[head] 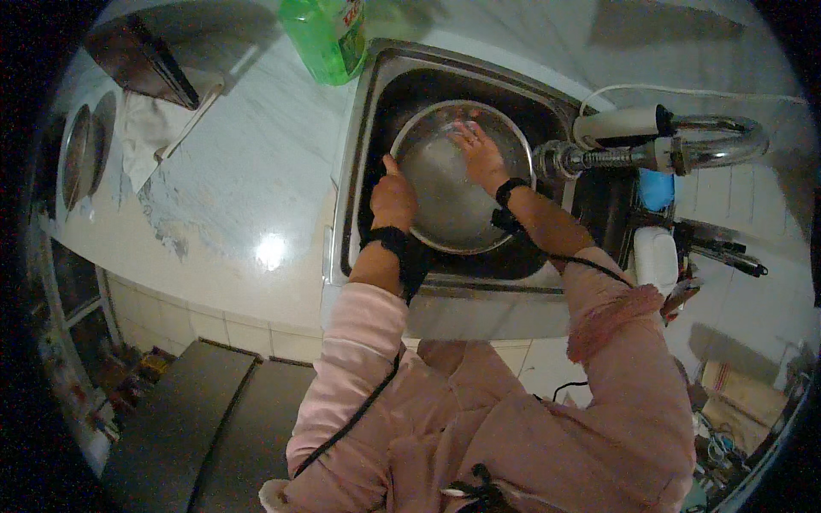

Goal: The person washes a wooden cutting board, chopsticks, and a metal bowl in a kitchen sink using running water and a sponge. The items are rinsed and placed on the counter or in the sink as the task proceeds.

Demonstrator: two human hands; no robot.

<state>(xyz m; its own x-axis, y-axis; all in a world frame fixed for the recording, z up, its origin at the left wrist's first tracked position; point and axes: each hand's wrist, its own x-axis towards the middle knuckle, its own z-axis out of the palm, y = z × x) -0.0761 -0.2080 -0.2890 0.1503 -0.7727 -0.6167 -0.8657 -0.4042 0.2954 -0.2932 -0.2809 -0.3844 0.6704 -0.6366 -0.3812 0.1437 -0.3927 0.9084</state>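
A round stainless steel basin sits in the metal sink, with cloudy water or a wet sheen on its inside. My left hand grips the basin's left rim, its thumb pointing up along the edge. Inside the basin, my right hand reaches toward the far inner wall with fingers extended and slightly apart. A pale highlight or suds lies at those fingertips, and whether they touch a small item there is unclear. The left hand's other fingers are hidden by the hand and the rim. Both wrists wear black bands with cords.
A chrome faucet juts in from the right, close to the basin's rim. A green bottle stands behind the sink's left corner. Leftward on the counter are a white cloth and a round metal lid. Utensils and a white container lie rightward.
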